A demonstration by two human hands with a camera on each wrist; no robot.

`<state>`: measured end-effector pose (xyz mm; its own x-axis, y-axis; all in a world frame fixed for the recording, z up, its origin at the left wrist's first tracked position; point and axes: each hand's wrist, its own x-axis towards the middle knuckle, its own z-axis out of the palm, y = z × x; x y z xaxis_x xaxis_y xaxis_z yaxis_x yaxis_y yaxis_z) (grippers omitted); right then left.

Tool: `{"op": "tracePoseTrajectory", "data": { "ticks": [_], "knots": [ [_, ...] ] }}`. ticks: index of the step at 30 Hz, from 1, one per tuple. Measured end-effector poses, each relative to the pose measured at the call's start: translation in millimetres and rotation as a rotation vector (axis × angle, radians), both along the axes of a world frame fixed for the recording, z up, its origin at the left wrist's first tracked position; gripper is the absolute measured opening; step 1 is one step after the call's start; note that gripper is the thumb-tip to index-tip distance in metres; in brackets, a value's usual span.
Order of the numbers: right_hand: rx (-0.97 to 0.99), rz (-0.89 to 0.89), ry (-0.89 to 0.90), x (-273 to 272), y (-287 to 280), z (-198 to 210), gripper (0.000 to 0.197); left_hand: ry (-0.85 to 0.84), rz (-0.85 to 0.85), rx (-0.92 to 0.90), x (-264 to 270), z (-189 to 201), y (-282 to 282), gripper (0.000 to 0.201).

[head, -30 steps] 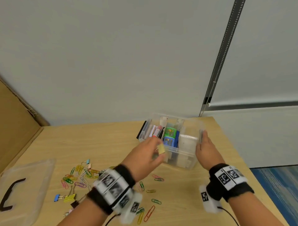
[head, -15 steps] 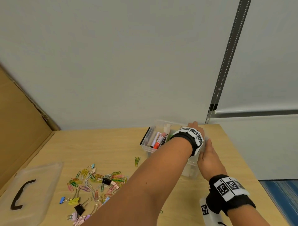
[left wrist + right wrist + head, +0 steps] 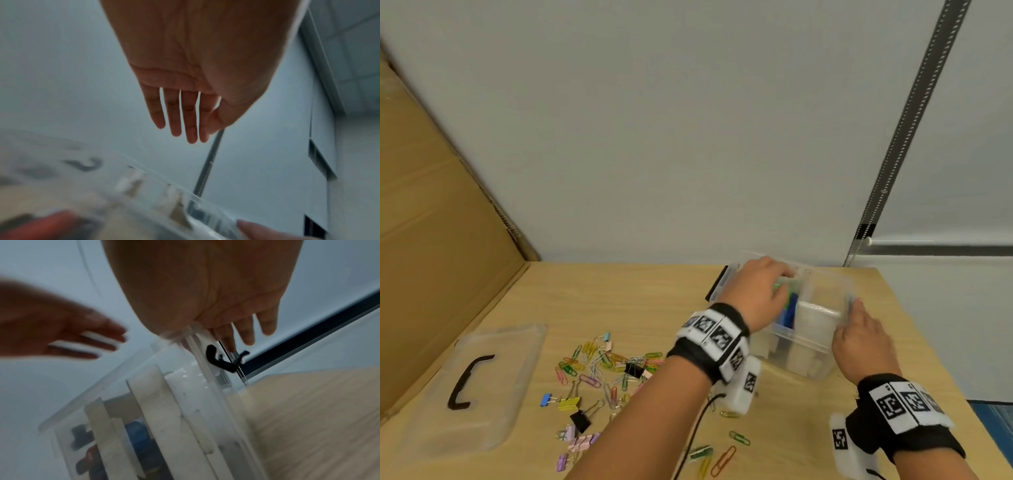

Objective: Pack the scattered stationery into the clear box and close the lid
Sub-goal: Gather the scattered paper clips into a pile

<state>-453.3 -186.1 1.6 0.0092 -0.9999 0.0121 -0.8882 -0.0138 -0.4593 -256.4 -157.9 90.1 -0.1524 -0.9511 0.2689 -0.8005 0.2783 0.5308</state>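
Note:
The clear box (image 3: 801, 359) stands at the back right of the wooden table, with dividers, markers and a blue and green item (image 3: 789, 308) inside. My left hand (image 3: 755, 294) hovers over the box's middle. Its fingers (image 3: 180, 116) are straight and hold nothing. My right hand (image 3: 863, 334) grips the box's right end wall, with the rim (image 3: 197, 344) between thumb and fingers. Several coloured paper clips and binder clips (image 3: 602, 373) lie scattered left of my left forearm. The clear lid (image 3: 517, 387) with a black handle (image 3: 465, 382) lies flat at the table's left.
A cardboard panel (image 3: 431, 240) leans along the table's left side, and a grey wall stands right behind the box. A few more paper clips (image 3: 722, 459) lie near the front, between my forearms. The table's right edge (image 3: 928, 342) runs close to my right hand.
A second ago my left hand held a small yellow piece at the box's front. It then reached across the box and has now drawn back over the middle, empty. My right hand stayed on the box.

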Motion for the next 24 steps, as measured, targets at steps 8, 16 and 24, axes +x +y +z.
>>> {"op": "tracePoseTrajectory", "data": {
  "ticks": [8, 16, 24],
  "knots": [
    [-0.280, 0.175, 0.076, 81, 55, 22, 0.055, -0.025, 0.501, 0.049, 194, -70, 89, 0.028],
    [-0.205, 0.684, -0.062, 221, 98, -5, 0.023, -0.343, 0.392, 0.491, 274, -111, 96, 0.036],
    [0.118, 0.703, 0.105, 283, 92, -40, 0.017, -0.416, 0.294, 0.521, 283, -125, 79, 0.038]
  ]
}}
